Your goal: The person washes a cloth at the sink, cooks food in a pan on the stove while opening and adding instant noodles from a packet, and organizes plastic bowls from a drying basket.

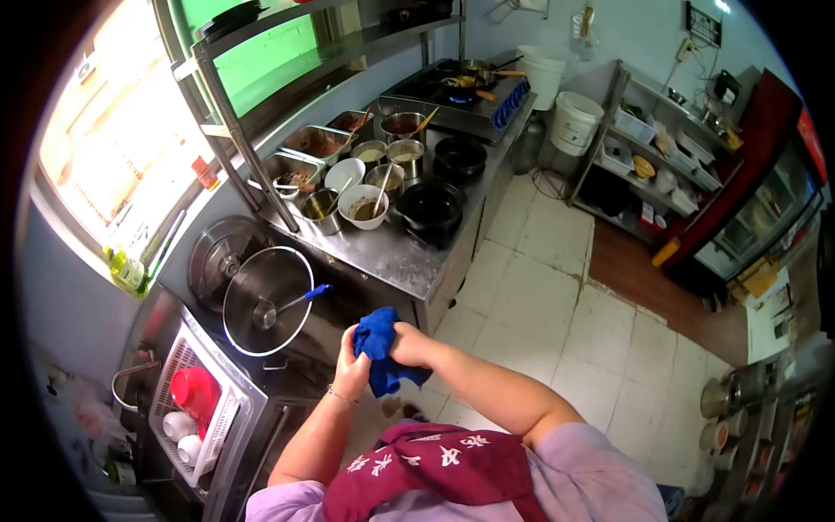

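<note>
Between the left hand and the right hand, a bunched blue cloth is gripped, the fingers of both closed on it and a loose end hanging beneath. Just left of the hands, a wide steel pot has a blue-handled ladle in it. Farther left, a white basket holds a red container. Ahead, a steel counter bears two black pans and a white bowl.

I stand by a shiny metal counter. On it I see metal pots and metal trays with food in them, two white bowls, and some round black pans near the edge on my right.
</note>
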Available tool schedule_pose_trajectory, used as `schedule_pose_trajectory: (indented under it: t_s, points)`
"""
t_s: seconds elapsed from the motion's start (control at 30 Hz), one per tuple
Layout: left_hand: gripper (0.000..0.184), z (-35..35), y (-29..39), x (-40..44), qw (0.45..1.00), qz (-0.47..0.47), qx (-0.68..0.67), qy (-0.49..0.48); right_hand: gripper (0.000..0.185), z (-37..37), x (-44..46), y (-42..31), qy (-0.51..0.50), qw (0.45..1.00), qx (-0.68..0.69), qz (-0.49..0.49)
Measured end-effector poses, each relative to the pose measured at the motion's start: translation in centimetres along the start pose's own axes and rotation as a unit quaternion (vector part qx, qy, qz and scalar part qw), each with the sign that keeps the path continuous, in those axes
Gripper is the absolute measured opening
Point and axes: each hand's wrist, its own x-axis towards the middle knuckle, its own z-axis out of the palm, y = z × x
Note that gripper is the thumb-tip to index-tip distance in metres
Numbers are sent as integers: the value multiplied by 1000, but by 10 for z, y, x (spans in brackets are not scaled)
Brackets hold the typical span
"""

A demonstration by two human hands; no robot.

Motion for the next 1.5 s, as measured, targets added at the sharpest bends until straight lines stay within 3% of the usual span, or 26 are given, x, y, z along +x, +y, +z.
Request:
schedule_pose_trajectory:
  t_s: [0.07,0.13,0.2,0.27,0.33,0.4,0.43,0.47,0.53,0.6,0.67,0.73,0.8,0.83,0.93,0.97,1.03,1.07,1.13,1.2,1.23,1.3,1.4,1.5]
  points:
    - [41,10,4,41,995,12,83,48,24,-42,30,29,-19,991,-123,-44]
    - [42,17,-20,97,978,-10,141,155,24,-93,43,20,44,991,-123,-26]
    - [47,18,-56,158,965,-57,195,166,24,-160,82,61,107,994,7,-1]
    - [52,24,-102,211,951,-73,246,175,20,-245,122,88,290,952,97,-7]
    - [56,30,-130,248,932,-98,319,143,19,-349,160,121,419,907,21,33]
    - [56,29,-162,268,900,-61,405,150,22,-445,196,169,463,869,-171,24]
    - [54,33,-154,276,895,-84,409,155,22,-466,208,166,459,872,-168,27]
    - [54,39,-144,281,905,-149,365,159,23,-488,219,162,435,885,-155,56]
    - [52,45,-140,288,887,-138,408,169,23,-519,239,142,407,899,-137,87]
    - [52,55,-125,294,859,-184,455,149,19,-537,271,126,373,874,-311,-13]
    - [49,70,-107,304,794,-171,573,113,16,-557,317,104,347,889,-285,-90]
    - [49,73,-111,313,799,-223,545,122,16,-583,363,77,328,880,-324,-112]
    - [52,68,-141,307,827,-189,483,216,17,-610,425,92,264,874,-382,-143]
    - [60,70,-141,305,835,-192,467,219,18,-620,451,91,195,886,-412,-85]
    - [71,88,-120,302,800,-236,481,272,19,-625,517,89,48,884,-461,-57]
    - [72,86,-120,294,775,-188,531,287,19,-621,536,95,32,888,-454,-61]
    - [61,95,-109,284,740,-214,531,355,19,-615,582,117,-41,868,-494,20]
    - [56,99,-106,276,731,-225,518,384,19,-617,600,129,-51,869,-492,13]
    - [43,122,-90,269,718,-189,529,410,21,-632,622,150,-113,809,-571,77]
    - [39,141,-86,251,707,-182,546,411,30,-657,620,154,-283,796,-525,104]
    - [36,152,-85,246,709,-229,506,435,30,-660,627,165,-288,793,-528,101]
    - [35,165,-93,232,706,-229,502,443,41,-653,634,174,-353,739,-571,56]
    - [31,173,-100,229,699,-236,500,454,39,-645,623,160,-344,718,-605,16]
    - [27,183,-93,240,709,-256,457,472,28,-650,615,155,-302,747,-592,23]
